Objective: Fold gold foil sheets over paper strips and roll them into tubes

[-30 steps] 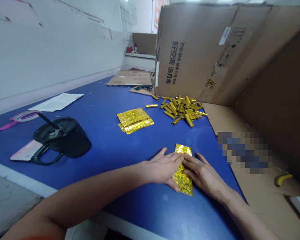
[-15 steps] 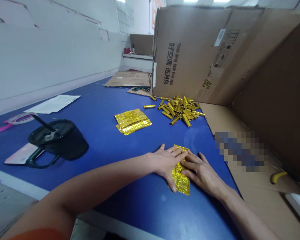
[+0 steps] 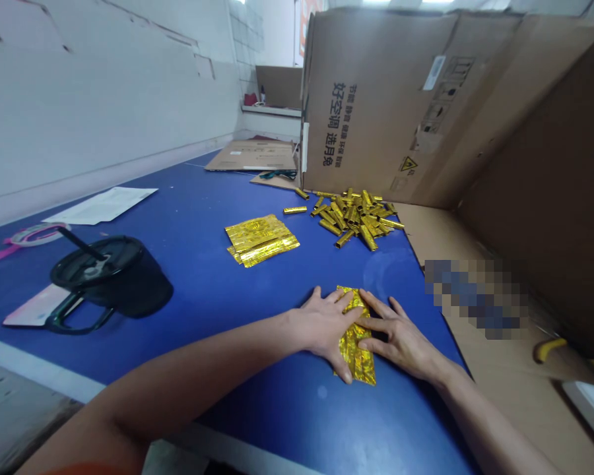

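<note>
A sheet of shiny gold foil (image 3: 357, 353) lies on the blue table (image 3: 202, 284) in front of me. My left hand (image 3: 324, 324) lies flat on its left side, fingers stretched out, thumb along the foil's lower edge. My right hand (image 3: 398, 335) presses on its right side with fingers extended over the foil's upper part. Both hands touch the foil and each other at the fingertips. A small stack of flat gold foil sheets (image 3: 260, 239) sits farther out, and a pile of rolled gold tubes (image 3: 356, 218) lies beyond it.
A black lidded mug with a straw (image 3: 109, 277) stands at the left on a pink card. White paper (image 3: 101, 204) and a tape roll (image 3: 37, 233) lie farther left. A large cardboard box (image 3: 400, 105) and cardboard panels wall off the right side. A yellow-handled tool (image 3: 549, 348) lies at the right.
Both hands have slid slightly forward and closer together over the foil, which now looks narrower and more folded. The view has shifted a little.
</note>
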Demonstrator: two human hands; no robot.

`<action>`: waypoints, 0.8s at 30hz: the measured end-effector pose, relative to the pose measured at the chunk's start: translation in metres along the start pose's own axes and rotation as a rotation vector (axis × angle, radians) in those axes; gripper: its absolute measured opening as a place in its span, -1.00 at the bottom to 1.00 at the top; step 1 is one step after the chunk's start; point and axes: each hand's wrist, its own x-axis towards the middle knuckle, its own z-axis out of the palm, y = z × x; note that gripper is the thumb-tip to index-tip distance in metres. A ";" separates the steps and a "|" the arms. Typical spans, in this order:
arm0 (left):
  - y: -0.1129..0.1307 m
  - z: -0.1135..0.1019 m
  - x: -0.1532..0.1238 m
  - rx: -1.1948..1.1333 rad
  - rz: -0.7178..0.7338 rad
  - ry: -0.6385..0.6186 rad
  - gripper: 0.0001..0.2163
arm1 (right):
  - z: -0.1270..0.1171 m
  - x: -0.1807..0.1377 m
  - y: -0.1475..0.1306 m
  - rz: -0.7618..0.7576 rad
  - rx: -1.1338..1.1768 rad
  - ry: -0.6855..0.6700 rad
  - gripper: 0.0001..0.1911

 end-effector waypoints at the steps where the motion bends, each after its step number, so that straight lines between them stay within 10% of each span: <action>1: 0.001 0.000 -0.001 -0.001 -0.016 0.004 -0.01 | 0.000 0.000 0.001 0.000 -0.002 0.000 -0.50; 16: 0.006 -0.006 -0.003 -0.009 -0.073 -0.076 -0.01 | -0.010 -0.014 -0.011 0.110 -0.043 -0.189 0.02; 24: 0.005 -0.004 -0.001 0.005 -0.075 -0.085 -0.01 | -0.025 -0.024 -0.033 -0.060 0.077 -0.122 -0.53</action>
